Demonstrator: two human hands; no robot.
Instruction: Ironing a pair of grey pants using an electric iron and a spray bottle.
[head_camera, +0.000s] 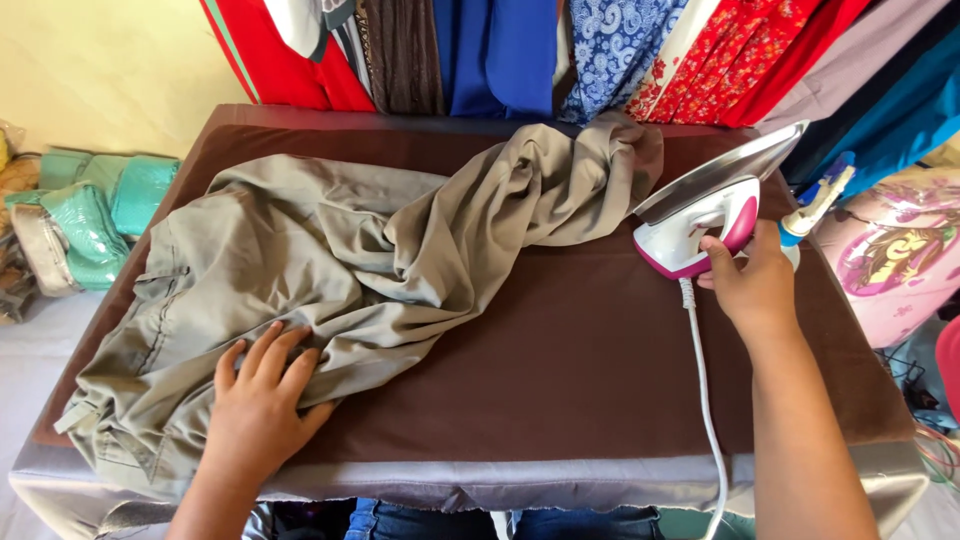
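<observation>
The left hand lies open, fingers spread flat on the crumpled khaki garment (it sprawls over the brown worktop). The right hand grips the upright pink-and-white iron, its cord trailing beneath the wrist.

An ironing table covered in dark brown cloth, with a grey padded edge along its near side, carried everything. A crumpled khaki garment lay spread over its left half, one bunched part trailing toward the far right. At the right end a white and pink iron stood tilted up on its heel, and its white cord ran across the brown cloth and over the near edge.
</observation>
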